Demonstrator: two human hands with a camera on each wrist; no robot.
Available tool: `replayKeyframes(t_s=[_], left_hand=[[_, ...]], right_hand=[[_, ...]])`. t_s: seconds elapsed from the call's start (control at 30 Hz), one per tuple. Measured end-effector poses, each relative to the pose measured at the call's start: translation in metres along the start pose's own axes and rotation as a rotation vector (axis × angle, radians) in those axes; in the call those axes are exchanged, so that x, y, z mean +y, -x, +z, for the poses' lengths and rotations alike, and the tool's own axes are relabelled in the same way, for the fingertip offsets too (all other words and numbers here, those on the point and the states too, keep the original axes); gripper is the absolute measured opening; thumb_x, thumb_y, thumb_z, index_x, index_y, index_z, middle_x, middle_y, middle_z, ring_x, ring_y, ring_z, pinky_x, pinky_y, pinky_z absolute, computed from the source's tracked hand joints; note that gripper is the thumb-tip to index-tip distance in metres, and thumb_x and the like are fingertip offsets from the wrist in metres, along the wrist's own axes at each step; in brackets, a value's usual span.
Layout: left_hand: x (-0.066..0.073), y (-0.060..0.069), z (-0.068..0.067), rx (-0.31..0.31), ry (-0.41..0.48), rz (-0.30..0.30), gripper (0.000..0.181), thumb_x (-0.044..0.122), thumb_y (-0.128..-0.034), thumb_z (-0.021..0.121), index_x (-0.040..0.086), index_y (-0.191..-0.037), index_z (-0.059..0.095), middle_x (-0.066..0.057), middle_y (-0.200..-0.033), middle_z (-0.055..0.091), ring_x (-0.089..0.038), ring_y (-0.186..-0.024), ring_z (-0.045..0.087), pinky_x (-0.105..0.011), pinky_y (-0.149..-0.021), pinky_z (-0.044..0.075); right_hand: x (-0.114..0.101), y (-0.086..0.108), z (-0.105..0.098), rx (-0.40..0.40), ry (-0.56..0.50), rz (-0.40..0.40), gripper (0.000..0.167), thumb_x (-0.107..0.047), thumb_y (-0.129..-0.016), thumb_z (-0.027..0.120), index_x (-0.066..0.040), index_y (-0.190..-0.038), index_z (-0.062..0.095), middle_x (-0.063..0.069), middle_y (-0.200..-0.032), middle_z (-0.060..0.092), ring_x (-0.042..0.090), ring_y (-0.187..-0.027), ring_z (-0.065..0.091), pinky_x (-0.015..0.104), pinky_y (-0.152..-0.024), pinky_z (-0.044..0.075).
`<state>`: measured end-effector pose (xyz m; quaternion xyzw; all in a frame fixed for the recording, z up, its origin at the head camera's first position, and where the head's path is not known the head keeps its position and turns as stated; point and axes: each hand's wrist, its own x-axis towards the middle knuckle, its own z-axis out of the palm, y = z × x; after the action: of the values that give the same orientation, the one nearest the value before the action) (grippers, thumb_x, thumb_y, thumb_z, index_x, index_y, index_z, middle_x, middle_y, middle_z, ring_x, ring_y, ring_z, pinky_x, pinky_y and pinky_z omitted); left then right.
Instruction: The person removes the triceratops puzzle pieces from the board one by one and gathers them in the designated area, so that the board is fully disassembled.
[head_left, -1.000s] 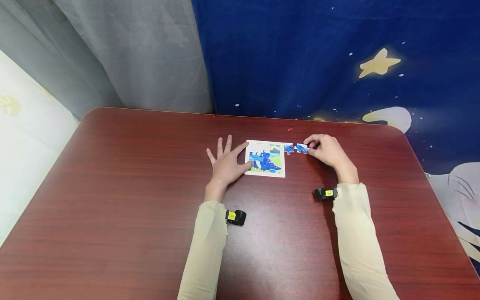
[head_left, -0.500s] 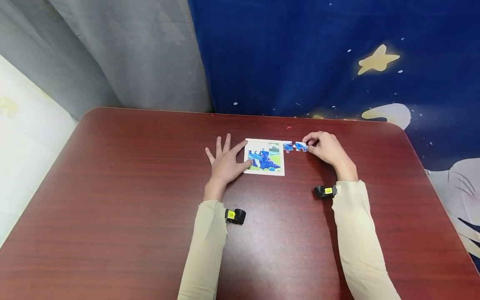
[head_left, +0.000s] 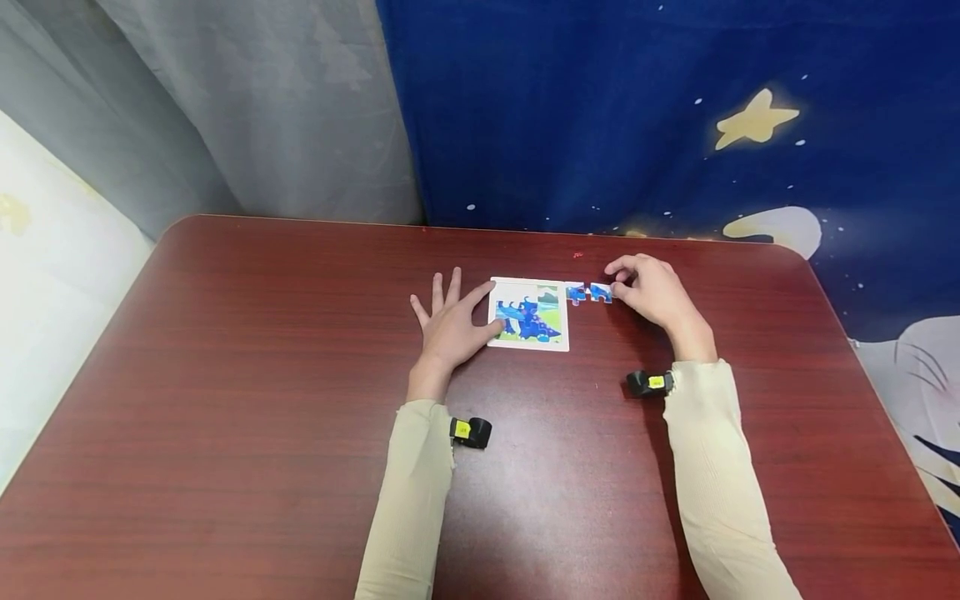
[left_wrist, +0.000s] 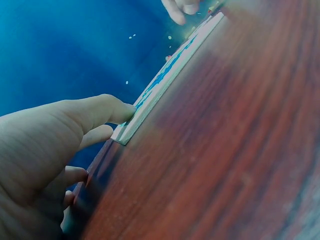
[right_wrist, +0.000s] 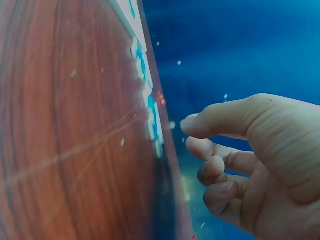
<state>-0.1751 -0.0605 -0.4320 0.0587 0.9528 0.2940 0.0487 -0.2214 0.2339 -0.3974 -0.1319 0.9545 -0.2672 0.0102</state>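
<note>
Notably, we judge the main risk to lie just right of centre in the head view. There the right hand is poised beside two small jigsaw pieces printed in blue and white: an outer piece, and an inner piece at the right edge of a square, white-rimmed, dinosaur-printed puzzle tray. This hand grasps nothing, its fingers loosely bent; we cannot tell whether the thumb brushes the outer piece. A careless nudge could, we estimate, skew both pieces or push the inner one into the tray. At centre, the left hand clasps nothing either: thumb and index finger are spread against the tray's left end, the other fingers splayed. Should that contact slacken, the tray might slide, since the surface looks slick.

As to materials, we see a glossy, reddish-brown, wood-grained table. The tray's side, at upper centre of the left wrist view, appears pale and straight-cut, probably wood or board. The pieces bear rounded knobs and notches; whether they interlock we cannot tell. A softly hanging, dark-blue fabric curtain fills the head view's upper right.
</note>
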Motion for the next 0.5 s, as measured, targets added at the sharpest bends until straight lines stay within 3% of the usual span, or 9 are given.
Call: replayKeyframes(t_s=[0.27, 0.5], left_hand=[[0.0, 0.0, -0.001, -0.004, -0.002, -0.005, 0.066, 0.046, -0.0795, 0.064, 0.032, -0.141, 0.042, -0.01, -0.155, 0.008, -0.031, -0.14, -0.008, -0.061, -0.1, -0.015], [0.0, 0.0, 0.0, -0.006, -0.009, -0.016, 0.067, 0.046, -0.0791, 0.064, 0.033, -0.14, 0.042, -0.009, -0.155, 0.007, -0.03, -0.14, -0.009, -0.061, -0.1, -0.015]], right_hand=[[-0.031, -0.005, 0.01, 0.025, 0.009, -0.161, 0.018, -0.003, -0.082, 0.059, -0.003, -0.097, 0.068, 0.009, -0.083, 0.058, 0.021, -0.068, 0.049, 0.034, -0.066, 0.038], [-0.062, -0.006, 0.029, -0.098, 0.046, -0.226, 0.018, -0.006, -0.083, 0.063, -0.004, -0.1, 0.069, 0.006, -0.084, 0.059, 0.023, -0.076, 0.052, 0.037, -0.069, 0.041]])
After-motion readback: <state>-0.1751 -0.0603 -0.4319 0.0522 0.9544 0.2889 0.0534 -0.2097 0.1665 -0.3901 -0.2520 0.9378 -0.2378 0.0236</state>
